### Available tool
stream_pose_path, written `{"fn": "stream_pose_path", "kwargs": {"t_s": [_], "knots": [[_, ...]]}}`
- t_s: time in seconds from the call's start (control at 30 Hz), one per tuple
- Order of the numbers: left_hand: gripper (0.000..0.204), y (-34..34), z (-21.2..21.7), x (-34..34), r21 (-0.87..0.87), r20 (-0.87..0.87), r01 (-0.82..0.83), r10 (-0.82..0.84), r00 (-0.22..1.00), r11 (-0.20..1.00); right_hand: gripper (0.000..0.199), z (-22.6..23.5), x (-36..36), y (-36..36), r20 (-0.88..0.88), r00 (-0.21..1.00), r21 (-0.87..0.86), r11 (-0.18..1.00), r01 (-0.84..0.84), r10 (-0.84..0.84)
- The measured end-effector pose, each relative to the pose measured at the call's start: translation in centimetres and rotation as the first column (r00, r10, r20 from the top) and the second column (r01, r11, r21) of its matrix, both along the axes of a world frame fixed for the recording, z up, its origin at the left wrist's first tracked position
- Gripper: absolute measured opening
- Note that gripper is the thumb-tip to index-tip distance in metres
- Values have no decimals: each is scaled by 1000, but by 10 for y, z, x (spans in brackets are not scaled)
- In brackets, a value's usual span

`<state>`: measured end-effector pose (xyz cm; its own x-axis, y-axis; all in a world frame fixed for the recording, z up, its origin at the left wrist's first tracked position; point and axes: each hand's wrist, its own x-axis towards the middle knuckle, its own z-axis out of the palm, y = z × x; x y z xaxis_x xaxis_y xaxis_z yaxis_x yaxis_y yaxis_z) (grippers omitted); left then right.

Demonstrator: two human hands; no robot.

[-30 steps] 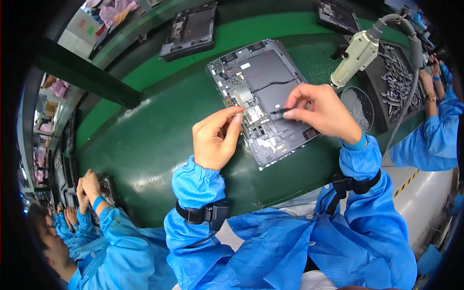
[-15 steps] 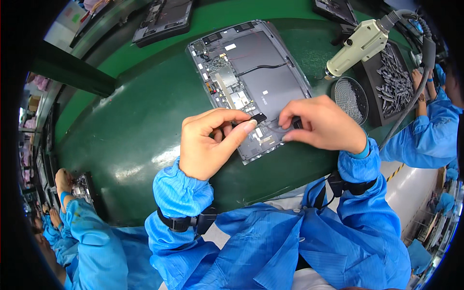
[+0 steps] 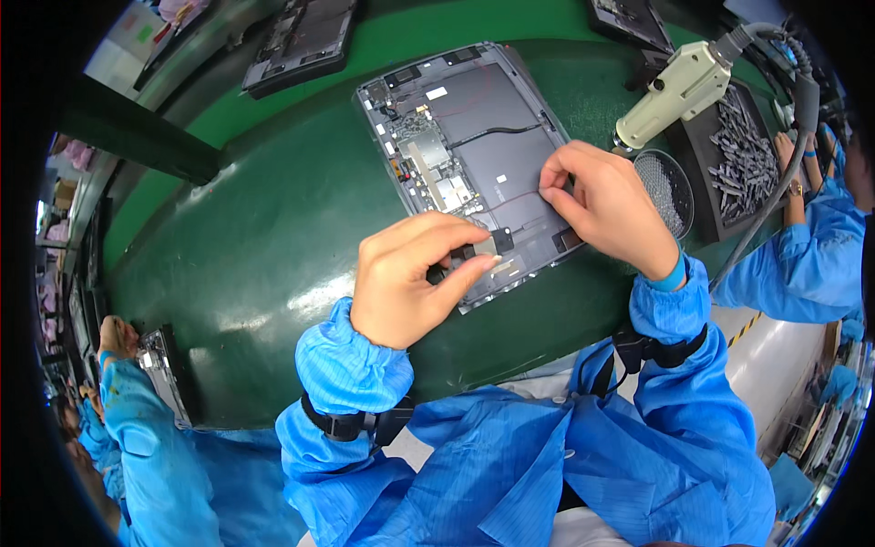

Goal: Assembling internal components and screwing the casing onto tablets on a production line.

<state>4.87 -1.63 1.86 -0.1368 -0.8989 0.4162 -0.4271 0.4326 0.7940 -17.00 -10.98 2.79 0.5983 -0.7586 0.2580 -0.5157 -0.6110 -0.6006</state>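
An opened electronic device [image 3: 515,109], grey and flat like a laptop or tablet shell, lies tilted on the green bench with its circuit board [image 3: 428,164] exposed. My left hand [image 3: 415,269] is closed at its lower edge, thumb and forefinger pinching a small black module [image 3: 501,240], partly hidden by the fingers. A thin dark wire [image 3: 515,198] runs across the shell to my right hand [image 3: 602,205], whose thumb and forefinger are pinched on it. Another small black module [image 3: 567,240] sits in the shell's lower right corner, under my right hand.
Right of the device are a cream power screwdriver [image 3: 670,96] on a thick cable, a round dish of small bright parts [image 3: 661,191] and a black tray [image 3: 697,164] of dark pieces. More opened devices [image 3: 305,46] lie beyond. Co-workers' arms [image 3: 150,428] show at both sides.
My right hand has moved up and right from the corner module, drawing the wire across the shell. My left hand has lowered its black module onto the shell's lower edge.
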Motion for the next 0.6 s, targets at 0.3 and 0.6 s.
{"fn": "stream_pose_path", "kwargs": {"t_s": [0.3,0.6], "knots": [[22,-8,-6,-2,-86,9,50,-50,999,995,18,15,19,27,187,954,134,956,-260,233],[11,-5,1,1,13,12,-69,68,998,998,11,5,12,20,82,929,162,915,-371,362]]}}
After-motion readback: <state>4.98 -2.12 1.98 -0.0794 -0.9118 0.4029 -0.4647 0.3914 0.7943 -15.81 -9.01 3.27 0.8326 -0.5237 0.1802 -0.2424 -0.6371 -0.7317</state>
